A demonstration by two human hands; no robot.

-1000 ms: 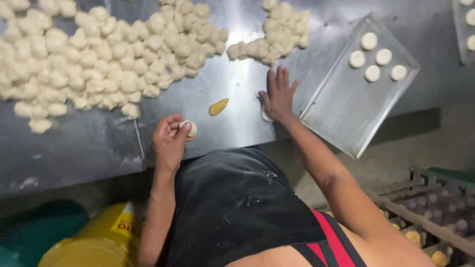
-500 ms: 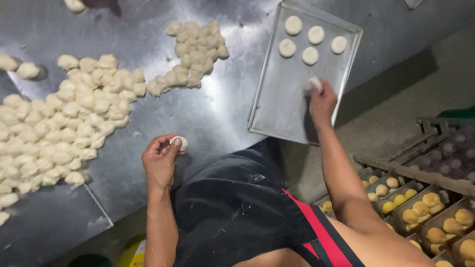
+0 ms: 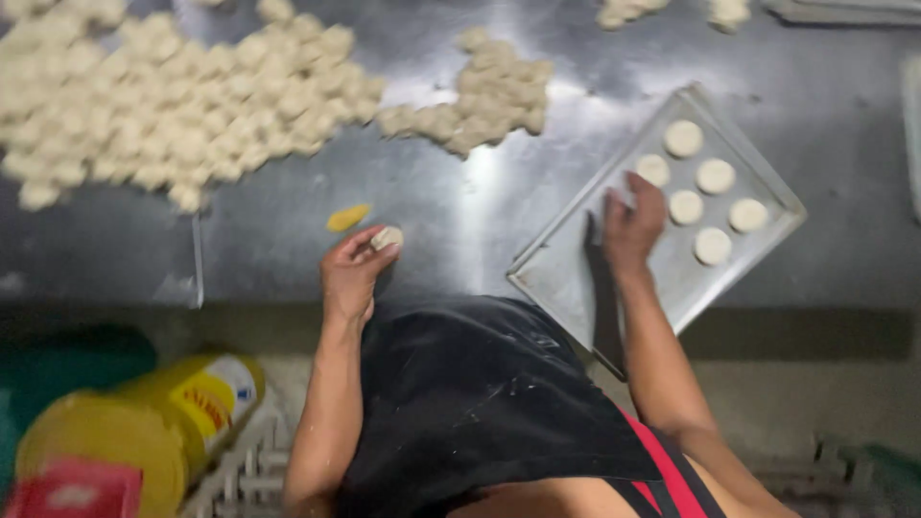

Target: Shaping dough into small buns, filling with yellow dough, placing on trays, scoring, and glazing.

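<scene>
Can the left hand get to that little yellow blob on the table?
Probably yes. The left hand, pinching a dough piece in its fingers, sits just below the yellow blob, with only bare metal table between them. It would have to free its fingers first.

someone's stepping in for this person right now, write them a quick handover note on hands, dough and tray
Left hand: grip closed on one small dough piece, just above the steel table near its front edge.
Right hand: on the metal tray, fingers pressing a dough piece that is mostly hidden under them.
Done: five round dough discs sit on the tray's far end; the near half is bare.
Left: a large heap of dough pieces on the table's left, a smaller heap in the middle, more at the far edge. A yellow scrap lies by the left hand.
</scene>
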